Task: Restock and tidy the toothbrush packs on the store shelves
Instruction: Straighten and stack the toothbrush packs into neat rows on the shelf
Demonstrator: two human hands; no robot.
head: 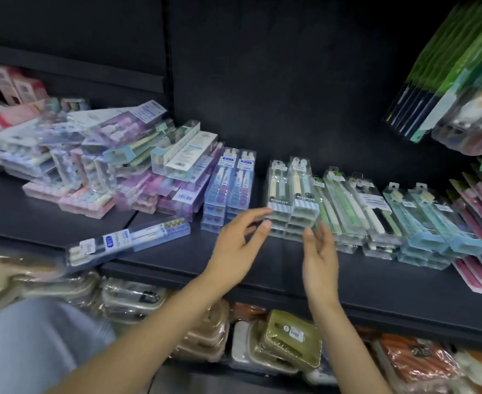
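At 9 o'clock a loose heap of toothbrush packs (114, 155) lay jumbled on the dark shelf (376, 280), with 1 long pack (128, 240) angled at its front edge. At centre the left hand (241, 243) reached with fingers spread, fingertips touching the striped-base pack stack (292, 200), gripping nothing. The right hand (319, 257) hovered unclenched just beside that stack, and tidy rows (421, 220) ran toward 3 o'clock.

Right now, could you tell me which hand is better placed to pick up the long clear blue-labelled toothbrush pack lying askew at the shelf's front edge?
Left, probably. The left hand is open and nearer the long clear blue-labelled toothbrush pack. The right hand, also open, would have to cross the left arm.
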